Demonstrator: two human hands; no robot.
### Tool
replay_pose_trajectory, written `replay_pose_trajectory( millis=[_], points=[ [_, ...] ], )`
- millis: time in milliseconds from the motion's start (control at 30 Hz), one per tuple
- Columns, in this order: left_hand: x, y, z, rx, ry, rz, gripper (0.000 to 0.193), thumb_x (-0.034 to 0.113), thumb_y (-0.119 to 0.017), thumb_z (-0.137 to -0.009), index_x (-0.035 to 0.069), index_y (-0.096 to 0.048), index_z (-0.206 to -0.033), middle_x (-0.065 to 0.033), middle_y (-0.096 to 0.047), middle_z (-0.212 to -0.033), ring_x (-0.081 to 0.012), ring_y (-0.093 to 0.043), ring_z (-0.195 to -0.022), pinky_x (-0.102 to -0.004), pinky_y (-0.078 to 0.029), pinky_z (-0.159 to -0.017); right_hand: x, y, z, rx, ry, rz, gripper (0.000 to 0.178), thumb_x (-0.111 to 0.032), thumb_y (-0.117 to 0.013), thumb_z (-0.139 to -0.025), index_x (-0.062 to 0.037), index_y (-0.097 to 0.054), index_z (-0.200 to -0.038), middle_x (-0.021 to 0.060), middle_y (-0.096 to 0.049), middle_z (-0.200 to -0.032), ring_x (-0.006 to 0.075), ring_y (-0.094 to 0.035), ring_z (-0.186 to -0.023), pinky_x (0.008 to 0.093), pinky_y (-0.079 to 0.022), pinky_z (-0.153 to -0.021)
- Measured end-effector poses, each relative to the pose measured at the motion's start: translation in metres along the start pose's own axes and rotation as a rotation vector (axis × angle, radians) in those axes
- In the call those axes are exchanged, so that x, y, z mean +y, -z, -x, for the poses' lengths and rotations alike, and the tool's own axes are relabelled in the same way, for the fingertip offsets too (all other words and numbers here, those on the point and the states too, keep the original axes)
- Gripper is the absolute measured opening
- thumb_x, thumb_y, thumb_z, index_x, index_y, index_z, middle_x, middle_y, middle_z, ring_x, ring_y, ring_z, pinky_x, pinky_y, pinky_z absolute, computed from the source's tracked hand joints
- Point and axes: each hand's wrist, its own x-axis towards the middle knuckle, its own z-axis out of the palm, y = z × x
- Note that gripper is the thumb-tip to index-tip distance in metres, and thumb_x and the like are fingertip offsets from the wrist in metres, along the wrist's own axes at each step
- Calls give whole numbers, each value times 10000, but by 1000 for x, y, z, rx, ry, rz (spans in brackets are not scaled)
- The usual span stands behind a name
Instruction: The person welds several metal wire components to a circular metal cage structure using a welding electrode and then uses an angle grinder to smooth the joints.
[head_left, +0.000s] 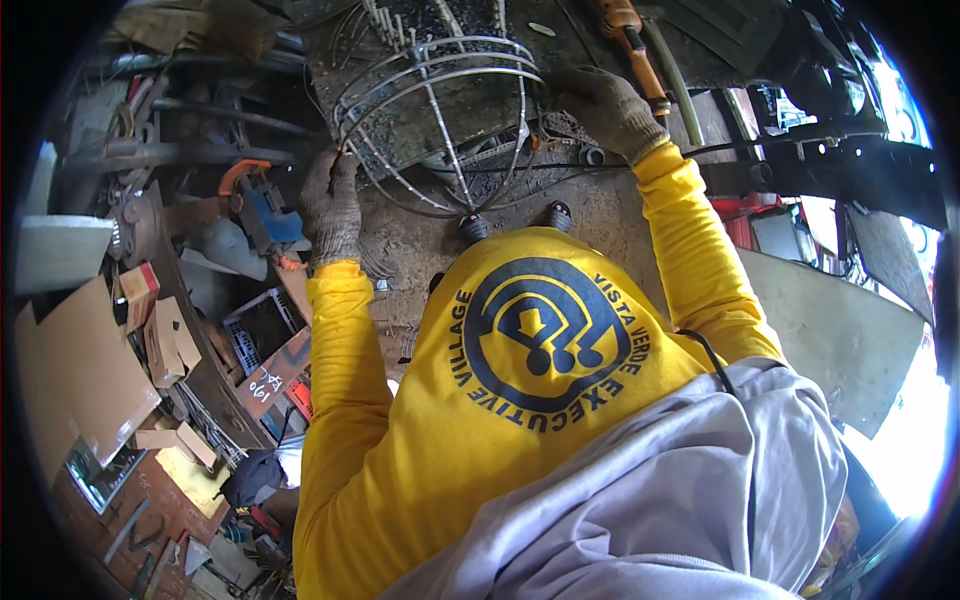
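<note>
In front of me is a round cage of bent metal rods [432,98], with curved hoops crossed by ribs that meet near its lower end. My left hand [332,205], in a grey-brown knitted work glove, is closed at the cage's left rim. On the opposite side, my right hand [606,110] in a matching glove has its fingers curled at the right rim; its fingertips are partly lost in shadow. The cage leans over the near edge of a dark worktable [400,130].
An orange power tool [632,50] lies on the table beyond my right hand, beside a hose [672,80]. Several metal rods [385,22] stand behind the cage. An orange-and-blue tool [265,215] is left of my left hand. Cardboard [90,360] and shelves crowd the left; a flat panel [830,330] leans right.
</note>
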Motion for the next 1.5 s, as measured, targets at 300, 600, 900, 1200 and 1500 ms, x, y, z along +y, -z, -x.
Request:
replay_pose_trajectory(
  millis=[300,600,900,1200,1500],
  points=[
    [5,2,3,-11,60,-7,313,270,-695,-949,29,-702,-1148,-150,-729,-1049,-233,-671,-958,-356,-506,-883,3,6,-1,-10,18,-95,308,-153,-672,-942,-45,-700,-1229,148,-730,-1127,250,-702,-1032,346,-535,-929],
    [18,-9,7,-25,114,139,271,248,-695,-947,9,-703,-1074,-103,-730,-986,-181,-649,-902,-333,-515,-845,10,-8,7,160,21,116,269,-286,-705,-887,-95,-754,-1071,166,-704,-995,374,-678,-949,432,-527,-833],
    [9,-14,6,3,75,43,258,195,-615,-998,13,-713,-1153,-161,-746,-1080,-218,-695,-1039,-368,-525,-928,23,-15,17,219,85,335,215,-283,-661,-885,-117,-756,-983,143,-720,-929,351,-692,-846,447,-558,-756],
    [3,-11,21,-1,191,229,300,247,-680,-981,-15,-696,-1124,-123,-730,-1057,-226,-685,-975,-362,-530,-899,8,-24,15,166,140,183,328,-281,-692,-902,-94,-710,-1170,147,-699,-1085,327,-670,-970,430,-534,-849],
    [3,-9,-2,-13,26,93,262,223,-681,-970,8,-700,-1119,-165,-721,-970,-230,-689,-923,-354,-524,-833,26,-31,1,280,134,72,246,-244,-691,-880,-97,-754,-1067,135,-710,-993,340,-680,-938,425,-537,-827]
  ],
)
